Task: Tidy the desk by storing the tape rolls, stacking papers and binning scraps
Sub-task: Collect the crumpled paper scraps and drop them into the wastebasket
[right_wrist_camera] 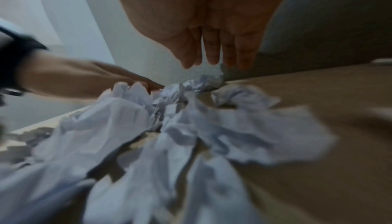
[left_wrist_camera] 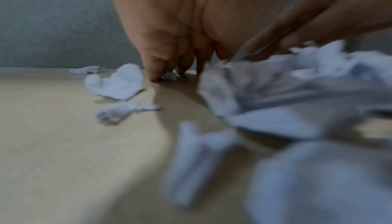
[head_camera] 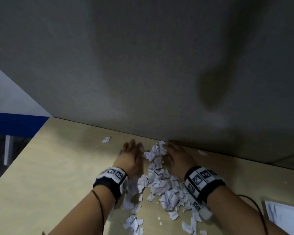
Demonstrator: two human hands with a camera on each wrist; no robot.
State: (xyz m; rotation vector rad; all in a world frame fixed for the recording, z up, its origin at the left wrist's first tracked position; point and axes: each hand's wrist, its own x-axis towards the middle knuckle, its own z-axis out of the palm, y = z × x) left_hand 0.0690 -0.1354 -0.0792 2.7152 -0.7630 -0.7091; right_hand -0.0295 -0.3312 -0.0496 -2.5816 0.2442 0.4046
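A person leans over a pale wooden table [head_camera: 46, 167] set against a grey partition wall [head_camera: 143, 65]. Both hands lie flat on the table with straight fingers, grasping nothing, one on each side of a pile of crumpled white paper scraps [head_camera: 159, 180]. The left hand [head_camera: 131, 156] presses against the pile's left edge, its fingers [left_wrist_camera: 156, 70] reaching down to the table. The right hand [head_camera: 174, 156] presses against the right edge, its fingers [right_wrist_camera: 212, 51] straight and close together, pointing at the wall. The pile's long axis runs from the fingertips at the wall back between the wrists towards the person. One loose scrap [head_camera: 106, 139] lies just beyond the left fingers. A flat stack of papers [head_camera: 285, 216] sits behind the right wrist. Black wristbands [head_camera: 111, 179] carry square black-and-white marker patterns; print on the scraps is too blurred to read.
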